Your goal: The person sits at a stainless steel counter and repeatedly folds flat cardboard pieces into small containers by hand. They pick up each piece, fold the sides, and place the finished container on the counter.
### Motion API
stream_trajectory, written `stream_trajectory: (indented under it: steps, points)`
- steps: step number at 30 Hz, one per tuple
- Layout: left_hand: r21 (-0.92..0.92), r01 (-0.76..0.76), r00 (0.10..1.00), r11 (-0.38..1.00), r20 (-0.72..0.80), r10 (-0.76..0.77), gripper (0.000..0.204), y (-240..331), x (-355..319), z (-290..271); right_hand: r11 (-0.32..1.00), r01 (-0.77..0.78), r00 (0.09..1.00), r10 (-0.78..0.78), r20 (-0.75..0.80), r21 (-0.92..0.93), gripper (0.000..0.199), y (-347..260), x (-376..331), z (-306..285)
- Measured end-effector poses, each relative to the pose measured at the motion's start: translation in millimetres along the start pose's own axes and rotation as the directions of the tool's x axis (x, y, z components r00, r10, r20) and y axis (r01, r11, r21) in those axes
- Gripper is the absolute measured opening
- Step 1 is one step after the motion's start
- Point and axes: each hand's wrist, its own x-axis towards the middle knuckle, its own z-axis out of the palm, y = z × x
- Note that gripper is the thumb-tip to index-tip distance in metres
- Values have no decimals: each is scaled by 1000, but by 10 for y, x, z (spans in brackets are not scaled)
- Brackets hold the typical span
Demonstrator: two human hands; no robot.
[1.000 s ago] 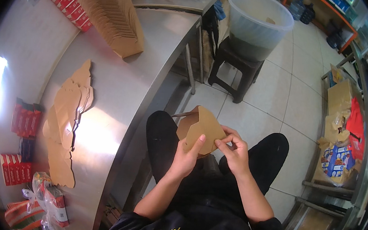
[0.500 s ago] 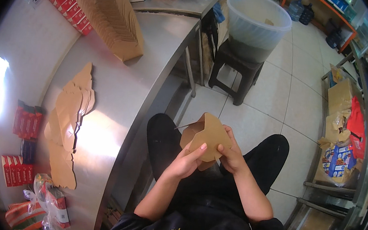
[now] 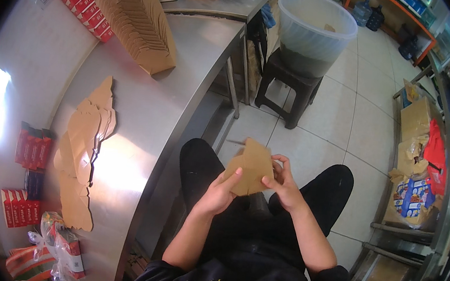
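Observation:
Over my lap, between my knees, a brown cardboard food box [image 3: 252, 168] is held in both hands, partly folded. My left hand [image 3: 219, 193] grips its lower left side, thumb on the near face and fingers hidden behind. At its right edge, my right hand [image 3: 284, 186] pinches the card with the thumb in front and the index finger bent above. On the steel table to my left lie several flat brown cardboard blanks [image 3: 79, 141], overlapping in a loose pile. Farther off stands a long nested stack of folded brown boxes [image 3: 133, 18].
The steel table [image 3: 184, 54] runs along my left, its edge near my left knee. Red packets [image 3: 20, 209] line the wall side. A translucent tub [image 3: 313, 37] stands on a black stool [image 3: 288, 87] ahead. Shelving with cardboard and a red bag [image 3: 436, 154] is on the right.
The box has turned and its panels have come closer together, so its open inside no longer shows. My right index finger has lifted and bent; my left hand has shifted slightly left.

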Motion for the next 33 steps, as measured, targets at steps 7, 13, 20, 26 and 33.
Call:
stream_trajectory:
  steps: [7, 13, 20, 26, 33]
  points:
    - [15, 89, 994, 996, 68, -90, 52, 16, -32, -6, 983, 164, 985, -168, -43, -76, 65, -52, 94, 57]
    - [122, 140, 979, 983, 133, -156, 52, 13, -29, -73, 994, 69, 997, -65, -45, 85, 21, -50, 127, 51]
    - [113, 163, 984, 980, 58, -170, 51, 5, -9, -9, 944, 280, 953, -295, -69, -175, 11, -27, 177, -18]
    - [129, 89, 996, 988, -18, -87, 46, 9, 44, -20, 662, 474, 865, -473, 168, -581, 17, -285, 127, 79]
    - [280, -76, 997, 957, -2, 79, 37, -101, 33, 6, 513, 461, 854, -478, 206, -724, 22, -365, 87, 263]
